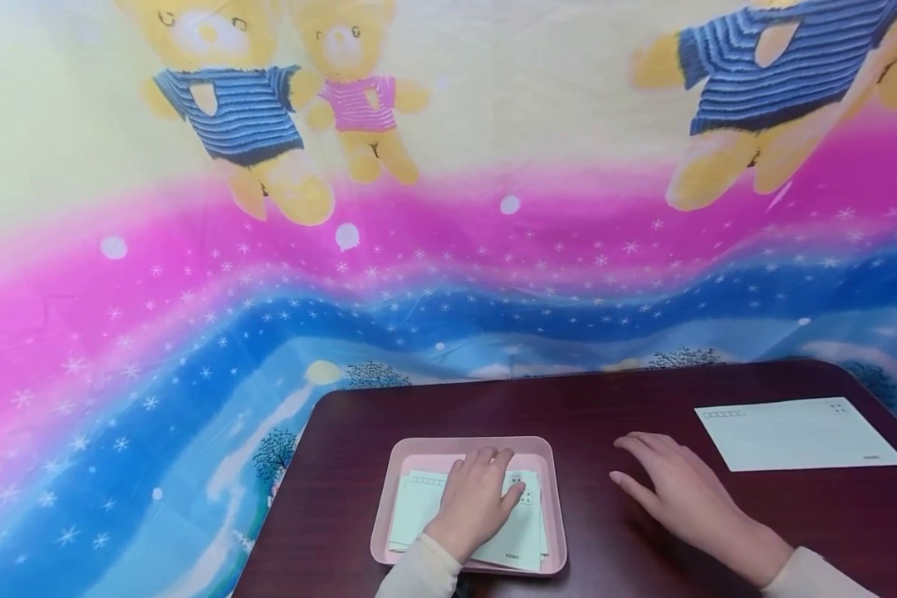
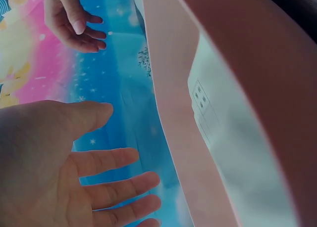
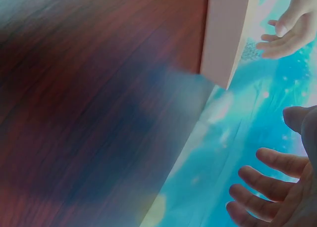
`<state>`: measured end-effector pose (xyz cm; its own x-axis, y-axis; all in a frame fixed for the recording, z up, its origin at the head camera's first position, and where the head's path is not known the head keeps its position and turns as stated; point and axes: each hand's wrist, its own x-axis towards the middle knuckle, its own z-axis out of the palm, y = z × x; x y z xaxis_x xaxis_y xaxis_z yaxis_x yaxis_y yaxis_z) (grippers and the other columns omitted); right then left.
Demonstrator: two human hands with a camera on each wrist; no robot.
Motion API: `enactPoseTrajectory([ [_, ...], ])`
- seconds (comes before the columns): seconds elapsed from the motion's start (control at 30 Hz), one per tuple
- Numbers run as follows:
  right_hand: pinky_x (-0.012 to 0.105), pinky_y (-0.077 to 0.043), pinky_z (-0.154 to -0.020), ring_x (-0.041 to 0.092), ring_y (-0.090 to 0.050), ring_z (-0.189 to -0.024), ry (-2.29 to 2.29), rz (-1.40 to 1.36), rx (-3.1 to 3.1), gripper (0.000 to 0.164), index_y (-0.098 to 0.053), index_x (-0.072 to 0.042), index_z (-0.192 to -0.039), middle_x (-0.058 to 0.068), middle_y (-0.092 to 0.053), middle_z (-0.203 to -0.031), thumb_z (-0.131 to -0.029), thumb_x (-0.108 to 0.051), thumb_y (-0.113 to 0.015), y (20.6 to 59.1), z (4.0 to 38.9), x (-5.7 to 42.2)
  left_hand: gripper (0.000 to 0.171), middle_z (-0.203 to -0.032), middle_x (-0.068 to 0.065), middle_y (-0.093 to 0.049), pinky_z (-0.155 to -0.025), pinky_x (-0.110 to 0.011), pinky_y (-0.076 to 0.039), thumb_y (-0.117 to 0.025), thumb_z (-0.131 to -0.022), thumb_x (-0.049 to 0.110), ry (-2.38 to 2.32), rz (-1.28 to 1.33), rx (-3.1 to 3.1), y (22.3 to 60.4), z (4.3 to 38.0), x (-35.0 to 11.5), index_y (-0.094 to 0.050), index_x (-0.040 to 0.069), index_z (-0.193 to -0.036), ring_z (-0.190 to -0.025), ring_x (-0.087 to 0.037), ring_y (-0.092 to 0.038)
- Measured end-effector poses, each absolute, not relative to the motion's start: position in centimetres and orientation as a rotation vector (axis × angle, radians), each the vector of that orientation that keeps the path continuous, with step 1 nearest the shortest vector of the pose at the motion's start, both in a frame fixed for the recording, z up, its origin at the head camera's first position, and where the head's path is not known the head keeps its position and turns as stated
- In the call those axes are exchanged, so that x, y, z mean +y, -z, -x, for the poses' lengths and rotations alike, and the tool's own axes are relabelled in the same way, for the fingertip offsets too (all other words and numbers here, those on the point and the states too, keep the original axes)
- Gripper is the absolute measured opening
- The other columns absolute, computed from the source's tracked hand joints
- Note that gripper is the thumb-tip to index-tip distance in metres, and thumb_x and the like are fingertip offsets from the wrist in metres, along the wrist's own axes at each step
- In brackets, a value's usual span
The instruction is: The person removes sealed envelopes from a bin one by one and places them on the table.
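Note:
Several pale envelopes (image 1: pixel 514 536) lie stacked in a shallow pink tray (image 1: pixel 379 522) on the table. Over this stack hovers my left hand (image 1: pixel 478 501), its fingers extended and slightly spread. The left wrist view shows a gap between that hand (image 2: pixel 54 162) and the envelope (image 2: pixel 247 153) in the tray, and nothing is held. To the right of the tray, my right hand (image 1: pixel 680 494) hangs above the bare wood with relaxed fingers, holding nothing. A single envelope (image 1: pixel 800 436), printed with small boxes, lies flat beyond the right hand, apart from it.
The dark reddish-brown table (image 1: pixel 583 423) has rounded far corners. Behind it hangs a curtain (image 1: pixel 448 249) printed with teddy bears and snowflakes, close to the table's far edge. In the right wrist view, the tray's outer wall (image 3: pixel 225 34) stands at the upper right.

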<state>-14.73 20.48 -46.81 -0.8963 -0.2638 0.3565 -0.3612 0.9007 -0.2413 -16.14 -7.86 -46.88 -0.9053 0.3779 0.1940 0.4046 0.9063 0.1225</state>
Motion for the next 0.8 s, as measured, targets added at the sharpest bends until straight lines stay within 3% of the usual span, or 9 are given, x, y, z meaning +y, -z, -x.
enactPoseTrajectory([
  [0.8, 0.049, -0.054, -0.094, 0.026, -0.064, -0.117, -0.443, -0.565, -2.745, 0.038, -0.071, -0.015, -0.117, 0.005, -0.07, -0.12, -0.087, -0.037, -0.078, 49.1, 13.7, 14.6, 0.044, -0.121, -0.008, -0.07, -0.087, -0.047, -0.054, -0.07, -0.093, 0.037, 0.301, 0.468, -2.856, 47.1, 15.2, -12.1, -0.066, 0.012, -0.129, -0.113, -0.027, -0.065],
])
